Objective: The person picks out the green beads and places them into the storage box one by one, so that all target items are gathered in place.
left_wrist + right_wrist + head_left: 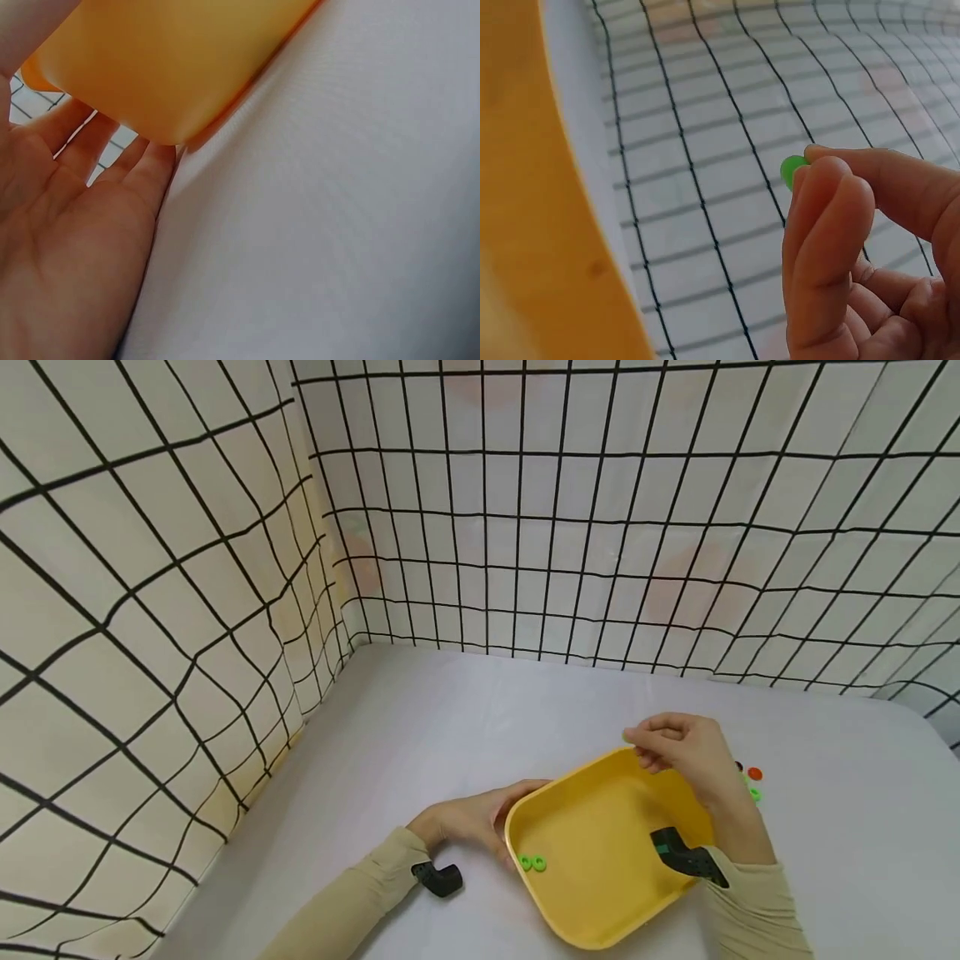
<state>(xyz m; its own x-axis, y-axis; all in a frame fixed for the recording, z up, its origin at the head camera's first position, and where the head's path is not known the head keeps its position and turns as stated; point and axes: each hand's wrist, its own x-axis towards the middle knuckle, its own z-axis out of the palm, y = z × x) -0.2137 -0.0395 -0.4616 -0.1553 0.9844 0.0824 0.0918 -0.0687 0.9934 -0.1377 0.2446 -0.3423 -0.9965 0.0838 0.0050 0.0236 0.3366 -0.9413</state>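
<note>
Two green rings lie inside the yellow tray, in the corner nearest the left hand. Left hand rests on the white table against the tray's left edge; the wrist view shows the fingers fairly straight, reaching under the tray's raised corner, palm open, nothing gripped. The tray is tilted, the left-hand side lifted.

Right hand hovers over the tray's far edge, fingers curled together. Right wrist view: thumb and fingertips pinch a small green piece, mostly hidden by the fingers, so its shape cannot be told. The tray rim sits to the left of that hand.

Just beyond the right hand, on the table: an orange ring, a green ring, and a dark piece partly hidden by the hand.

Beige sleeves on both arms, a black camera mount at each wrist. Black-gridded white fabric walls the table at back and left.
</note>
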